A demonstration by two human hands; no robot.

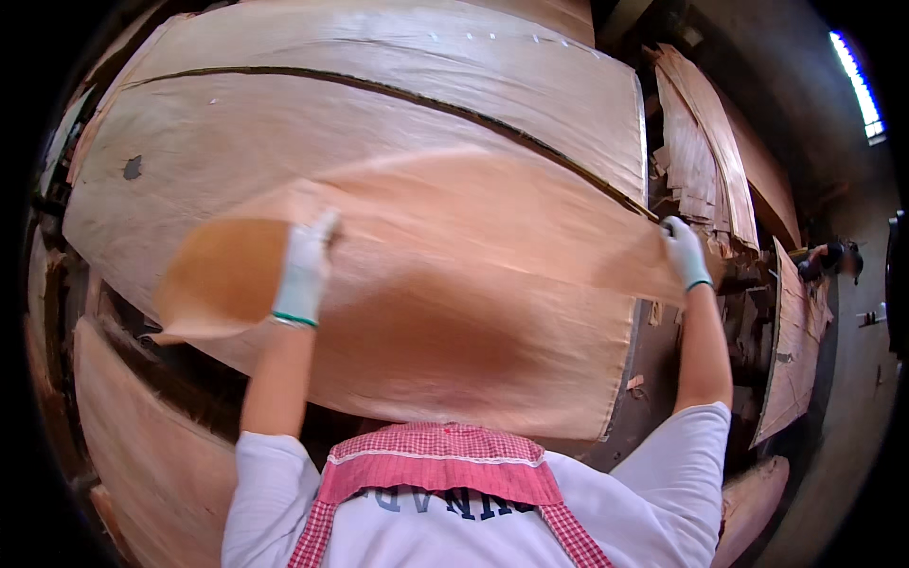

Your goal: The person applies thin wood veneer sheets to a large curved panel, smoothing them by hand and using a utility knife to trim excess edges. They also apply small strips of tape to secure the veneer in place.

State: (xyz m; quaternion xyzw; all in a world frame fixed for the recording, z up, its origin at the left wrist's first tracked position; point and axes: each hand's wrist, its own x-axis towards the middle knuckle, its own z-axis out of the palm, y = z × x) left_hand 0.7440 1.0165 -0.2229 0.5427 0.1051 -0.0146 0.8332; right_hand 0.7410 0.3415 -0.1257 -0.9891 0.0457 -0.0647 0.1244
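Observation:
A thin sheet of wood veneer [464, 213] is stretched between my two gloved hands, blurred by motion. My left hand [308, 265], in a white glove with a green cuff, is closed on the sheet; its left end curls over beyond this hand. My right hand [684, 251], gloved alike, grips the sheet's right end. Beneath lies a broad stack of pale veneer sheets [511, 379], darkened by a shadow in the middle. A long dark gap [379, 87] crosses the layer farther back, and a small grey patch [133, 168] marks its left side.
Ragged veneer pieces [696, 151] are piled at the far right. Another veneer sheet [795, 341] leans nearer on that side. More sheets [142, 454] lie at the lower left. A person [833, 260] is at the right edge, near a bright window [857, 85].

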